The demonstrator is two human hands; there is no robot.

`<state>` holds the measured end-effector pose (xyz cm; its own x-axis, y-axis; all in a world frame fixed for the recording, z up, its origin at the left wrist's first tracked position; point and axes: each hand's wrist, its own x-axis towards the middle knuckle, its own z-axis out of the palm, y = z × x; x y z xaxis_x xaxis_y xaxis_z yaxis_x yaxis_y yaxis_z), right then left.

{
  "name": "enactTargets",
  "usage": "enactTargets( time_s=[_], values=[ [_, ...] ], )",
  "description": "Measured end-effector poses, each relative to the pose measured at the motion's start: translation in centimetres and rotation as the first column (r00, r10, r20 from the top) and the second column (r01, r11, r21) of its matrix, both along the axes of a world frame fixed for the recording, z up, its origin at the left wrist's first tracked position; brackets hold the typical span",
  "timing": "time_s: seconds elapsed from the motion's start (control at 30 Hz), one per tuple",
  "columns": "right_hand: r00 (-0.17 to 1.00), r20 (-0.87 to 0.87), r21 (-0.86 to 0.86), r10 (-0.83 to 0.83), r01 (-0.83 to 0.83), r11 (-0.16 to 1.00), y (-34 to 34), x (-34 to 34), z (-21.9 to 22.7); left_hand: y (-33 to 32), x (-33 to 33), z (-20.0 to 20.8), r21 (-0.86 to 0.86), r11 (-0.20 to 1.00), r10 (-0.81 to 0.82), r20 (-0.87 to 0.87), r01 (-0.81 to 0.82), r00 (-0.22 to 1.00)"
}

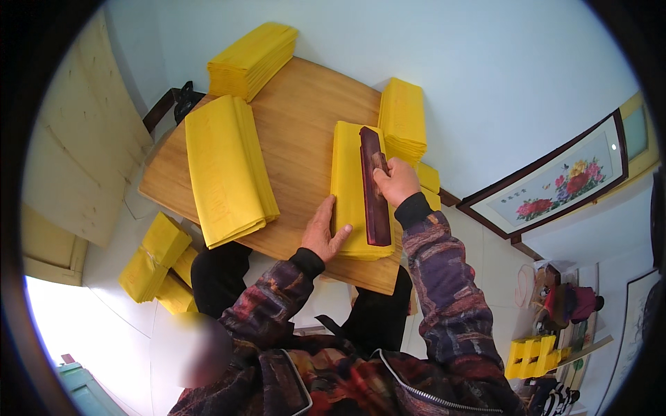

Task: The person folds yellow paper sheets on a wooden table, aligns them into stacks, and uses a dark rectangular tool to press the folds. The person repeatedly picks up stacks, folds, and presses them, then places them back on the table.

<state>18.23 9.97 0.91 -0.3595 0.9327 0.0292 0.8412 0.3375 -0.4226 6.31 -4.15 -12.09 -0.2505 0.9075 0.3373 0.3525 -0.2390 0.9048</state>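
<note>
My right hand [398, 182] is closed around the brown handle of a long, narrow, dark-red block [377, 215]. The block lies lengthwise along the right part of a stack of folded yellow paper [349, 187]. At the near left edge of that stack rests my left hand [323, 233], fingers stretched out and thumb apart, touching the paper. The underside of the block is hidden. To the left, a second, longer stack of yellow paper [223, 170] lies at a slant on the wooden table [298, 111], with faint reddish marks on its top.
More yellow paper stands at the table's far left [253, 55] and far right [402, 114]. Yellow bundles [154, 258] lie on the floor at left, and others [534, 357] are at lower right. A framed flower picture [555, 182] leans by the right wall.
</note>
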Motion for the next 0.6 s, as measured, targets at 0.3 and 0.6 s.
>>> enactTargets(
  time_s=[0.3,0.6],
  values=[
    [0.991,0.137,0.124,-0.007,-0.011,0.992,0.0,-2.4,-1.2,-0.3,-0.2,0.0,0.018,1.0,-0.015,0.066,0.014,0.998],
    [0.966,0.257,0.155,-0.016,-0.025,0.988,-0.6,-3.7,-1.6,-0.4,-0.4,0.2,0.055,0.998,-0.015,0.064,0.012,0.998]
  ],
)
